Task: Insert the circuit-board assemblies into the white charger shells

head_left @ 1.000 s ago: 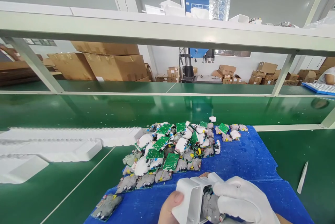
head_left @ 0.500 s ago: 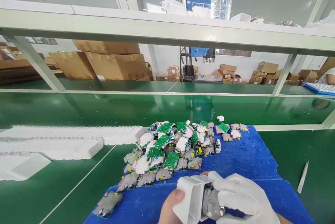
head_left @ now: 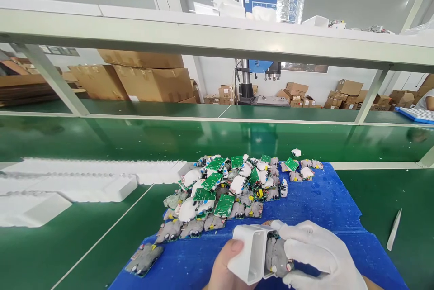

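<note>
While the far left is mostly taken up by white foam [head_left: 101,189], laid in long strips on the green bench [head_left: 101,235], big cartons [head_left: 154,84] are stacked behind it, seen under the shelf [head_left: 135,31]. Next along, a loose board [head_left: 144,258] is parked by itself on the front left part of the blue mat [head_left: 312,208], and behind it a messy pile [head_left: 224,205] of boards is heaped — grey lumps, white lumps, some green undersides turned up.

Near the front middle, a white case [head_left: 247,254] is gripped by the bare left hand [head_left: 224,269], thumb pressed on its outer wall, other fingers mostly hidden. A grey-coated held board [head_left: 276,256] is lodged partway in the case's right-hand opening, with its outer end left poking out; how deep it goes can't be told. That end is pinched by the right hand [head_left: 322,256], gloved in white — fingers above, thumb below, a gap left behind the board.

Further right, tweezers [head_left: 394,230] are laid on bare bench, well apart from the hands. At the far right edge, a blue-edged tray [head_left: 415,115] is seen beside another person's arm [head_left: 429,101].
</note>
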Demonstrator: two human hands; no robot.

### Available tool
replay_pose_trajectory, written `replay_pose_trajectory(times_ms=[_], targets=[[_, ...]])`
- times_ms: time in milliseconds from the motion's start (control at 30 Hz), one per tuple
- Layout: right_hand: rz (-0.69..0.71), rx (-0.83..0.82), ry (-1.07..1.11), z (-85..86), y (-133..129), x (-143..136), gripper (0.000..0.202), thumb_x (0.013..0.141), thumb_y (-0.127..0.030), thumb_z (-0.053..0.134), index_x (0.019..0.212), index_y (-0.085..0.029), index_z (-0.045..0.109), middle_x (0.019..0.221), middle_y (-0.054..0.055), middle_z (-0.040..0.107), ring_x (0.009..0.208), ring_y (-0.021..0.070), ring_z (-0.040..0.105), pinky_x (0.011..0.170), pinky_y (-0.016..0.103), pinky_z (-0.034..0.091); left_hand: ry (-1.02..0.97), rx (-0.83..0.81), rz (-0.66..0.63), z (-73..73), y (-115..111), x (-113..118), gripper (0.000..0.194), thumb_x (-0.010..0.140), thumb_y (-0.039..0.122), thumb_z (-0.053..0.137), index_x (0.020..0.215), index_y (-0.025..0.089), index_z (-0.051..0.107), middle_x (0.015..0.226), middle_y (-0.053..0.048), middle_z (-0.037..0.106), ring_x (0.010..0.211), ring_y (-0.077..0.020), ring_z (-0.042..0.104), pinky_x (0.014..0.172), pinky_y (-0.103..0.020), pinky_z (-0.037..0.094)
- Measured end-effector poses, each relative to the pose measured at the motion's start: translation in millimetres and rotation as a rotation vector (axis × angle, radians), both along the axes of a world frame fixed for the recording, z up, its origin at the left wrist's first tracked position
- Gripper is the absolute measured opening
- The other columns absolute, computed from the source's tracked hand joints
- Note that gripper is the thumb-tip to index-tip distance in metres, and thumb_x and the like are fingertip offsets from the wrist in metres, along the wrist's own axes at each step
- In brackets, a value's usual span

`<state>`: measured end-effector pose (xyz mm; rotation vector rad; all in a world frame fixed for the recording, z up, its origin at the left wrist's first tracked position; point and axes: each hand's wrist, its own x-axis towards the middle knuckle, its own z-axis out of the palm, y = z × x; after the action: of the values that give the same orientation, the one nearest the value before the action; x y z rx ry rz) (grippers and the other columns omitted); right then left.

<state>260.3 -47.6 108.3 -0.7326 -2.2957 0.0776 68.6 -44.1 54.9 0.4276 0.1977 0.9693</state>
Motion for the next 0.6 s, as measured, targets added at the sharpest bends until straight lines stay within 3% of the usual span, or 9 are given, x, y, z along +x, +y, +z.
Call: replay_pose_trajectory(times_ms=[200,367,600], targets=[[0.077,0.043,-0.03,-10.6,7,-9,0.027,0.092,-0.042,0.044,0.095,-0.02,0.06,0.099,0.005,0.061,0.084,0.0138,0.058,0.073,0.03,0.051,0.054,-0.034,0.012,-7.1,-2,-3,0.035,0.074,0.039,0.055,0.097,0.016,0.069,0.084,-0.008,0.072,0.085,-0.0279,0.063,0.085,-0.038,0.038],[0.063,0.045,-0.083,-1.5,-1,-6,0.024,0.091,-0.034,0.049,0.108,-0.019,0.056,0.113,0.007,0.056,0.094,0.0172,0.057,0.081,0.036,0.051,0.064,-0.042,-0.02,-10.1,-2,-7,0.035,0.071,0.039,0.059,0.098,0.018,0.069,0.081,-0.007,0.072,0.083,-0.0278,0.064,0.082,-0.038,0.041],[0.072,0.049,-0.111,-0.1,-7,-4,0.026,0.091,-0.033,0.051,0.112,-0.019,0.055,0.114,0.008,0.055,0.096,0.0181,0.056,0.081,0.037,0.051,0.098,-0.067,-0.087,-0.3,-2,-7,0.057,0.058,0.041,0.068,0.11,0.02,0.064,0.111,-0.008,0.066,0.105,-0.0315,0.057,0.093,-0.039,0.036]])
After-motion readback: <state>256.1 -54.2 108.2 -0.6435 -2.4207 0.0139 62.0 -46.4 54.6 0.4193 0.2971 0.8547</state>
